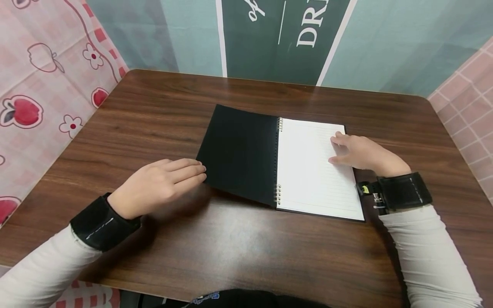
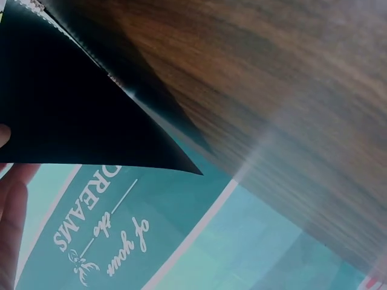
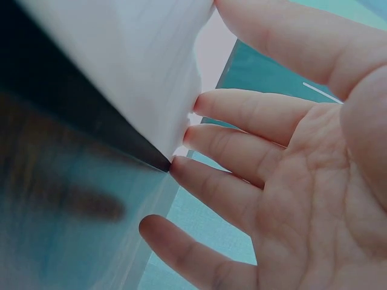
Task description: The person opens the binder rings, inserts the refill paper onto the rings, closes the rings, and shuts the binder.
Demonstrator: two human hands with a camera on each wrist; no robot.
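A spiral-bound notebook (image 1: 319, 167) lies open on the wooden table, lined white pages on the right and black cover (image 1: 242, 154) folded out to the left. My left hand (image 1: 159, 186) holds the cover's outer edge; in the left wrist view a thumb tip (image 2: 3, 134) lies on its face and fingers (image 2: 12, 223) are behind it. The cover is tilted up from the table and casts a shadow. My right hand (image 1: 360, 152) is over the right edge of the page, thumb and fingertips on or near the paper. In the right wrist view its fingers (image 3: 242, 115) extend loosely to the page edge.
The brown table (image 1: 246, 256) has a blue-green printed cloth (image 1: 192, 38) behind it. A pink apple-patterned cloth (image 1: 50, 85) hangs at left, and pink tile-pattern cloth (image 1: 467, 107) at right. Black bands (image 1: 404, 192) circle both wrists.
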